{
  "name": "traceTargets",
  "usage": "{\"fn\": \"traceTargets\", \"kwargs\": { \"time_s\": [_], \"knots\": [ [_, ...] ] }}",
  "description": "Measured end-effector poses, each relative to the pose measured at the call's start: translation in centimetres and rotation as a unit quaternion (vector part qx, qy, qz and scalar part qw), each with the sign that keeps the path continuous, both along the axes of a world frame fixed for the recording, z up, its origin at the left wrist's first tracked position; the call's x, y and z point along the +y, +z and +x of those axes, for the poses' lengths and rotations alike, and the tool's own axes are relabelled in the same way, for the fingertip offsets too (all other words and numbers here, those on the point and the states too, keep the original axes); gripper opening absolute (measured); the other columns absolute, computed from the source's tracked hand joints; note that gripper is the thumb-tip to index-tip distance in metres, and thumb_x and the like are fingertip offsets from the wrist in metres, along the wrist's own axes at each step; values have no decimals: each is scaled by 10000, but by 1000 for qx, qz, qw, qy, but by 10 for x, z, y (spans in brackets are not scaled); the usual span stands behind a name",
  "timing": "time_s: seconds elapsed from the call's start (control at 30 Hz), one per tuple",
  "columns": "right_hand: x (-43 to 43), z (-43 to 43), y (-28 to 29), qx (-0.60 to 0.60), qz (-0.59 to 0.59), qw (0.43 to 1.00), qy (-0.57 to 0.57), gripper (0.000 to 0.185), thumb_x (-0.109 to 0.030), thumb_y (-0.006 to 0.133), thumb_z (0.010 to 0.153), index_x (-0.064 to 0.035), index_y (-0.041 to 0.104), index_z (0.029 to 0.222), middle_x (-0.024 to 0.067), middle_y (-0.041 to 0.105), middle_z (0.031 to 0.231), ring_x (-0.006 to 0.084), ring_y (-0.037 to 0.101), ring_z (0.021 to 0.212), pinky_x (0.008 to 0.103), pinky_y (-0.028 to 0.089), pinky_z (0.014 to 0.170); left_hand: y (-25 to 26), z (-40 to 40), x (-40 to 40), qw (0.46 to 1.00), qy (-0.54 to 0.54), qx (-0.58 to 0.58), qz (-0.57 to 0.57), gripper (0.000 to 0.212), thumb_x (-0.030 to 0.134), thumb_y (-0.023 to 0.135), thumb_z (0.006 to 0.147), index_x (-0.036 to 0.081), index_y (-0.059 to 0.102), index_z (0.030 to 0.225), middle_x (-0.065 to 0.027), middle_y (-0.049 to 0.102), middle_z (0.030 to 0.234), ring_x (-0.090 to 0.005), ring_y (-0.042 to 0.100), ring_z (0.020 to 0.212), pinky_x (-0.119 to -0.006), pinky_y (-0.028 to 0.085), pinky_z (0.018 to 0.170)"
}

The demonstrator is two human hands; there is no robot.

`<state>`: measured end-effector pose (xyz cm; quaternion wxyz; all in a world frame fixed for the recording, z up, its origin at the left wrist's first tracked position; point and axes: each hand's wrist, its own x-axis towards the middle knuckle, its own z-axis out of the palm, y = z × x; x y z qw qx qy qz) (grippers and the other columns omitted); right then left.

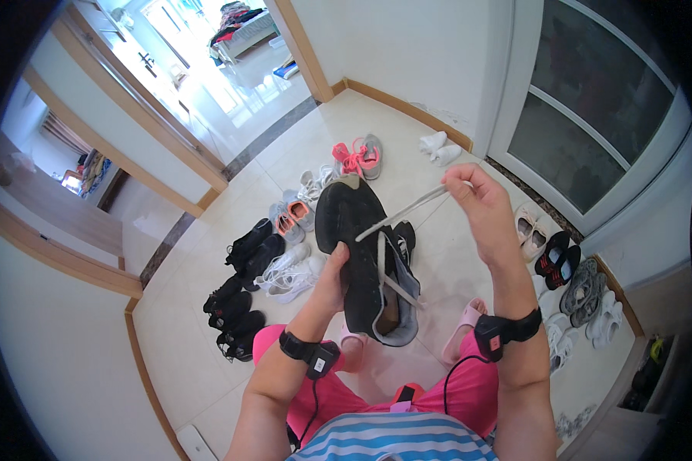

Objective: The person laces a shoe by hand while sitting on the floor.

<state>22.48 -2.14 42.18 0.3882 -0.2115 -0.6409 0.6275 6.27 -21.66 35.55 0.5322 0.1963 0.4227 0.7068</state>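
Note:
A black shoe (352,271) with a grey lining is tilted on its side in my left hand (331,276), whose thumb lies along the upper; the other fingers are hidden behind it. My right hand (478,201), up and to the right of the shoe, pinches a light shoelace (412,207) between thumb and fingers. That lace is stretched from near the front of the shoe. Another stretch of lace (401,291) hangs across the shoe's opening. Partly hidden behind the held shoe, a black shoe with light laces (404,239) stands on the floor.
Pairs of black shoes (236,311), white laced shoes (294,271) and pink-and-grey sneakers (360,155) stand left and ahead. White rolled items (440,148) lie by the wall. More pairs, including grey shoes (582,291), line the right side near a glass-paned door (588,127).

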Motion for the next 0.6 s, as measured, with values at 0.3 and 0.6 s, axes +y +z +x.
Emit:
{"fn": "traceTargets", "kwargs": {
  "time_s": [0.3,0.6],
  "knots": [
    [-64,-17,19,-15,490,872,16,194,-30,682,642,-71,655,830,76,565,1078,284,523,1119,389,451,896,13,1,5,998,9,-54,24,593,556,397,972,81,479,1319,-106,606,1205,-236,617,1069,-408,512,927],
    [-62,-13,18,74,442,893,45,195,-21,737,621,-74,663,793,61,602,1124,288,514,1157,393,456,903,15,-6,12,990,80,-96,59,592,549,416,966,70,498,1305,-122,602,1225,-268,613,1075,-424,500,938]
  ]
}}
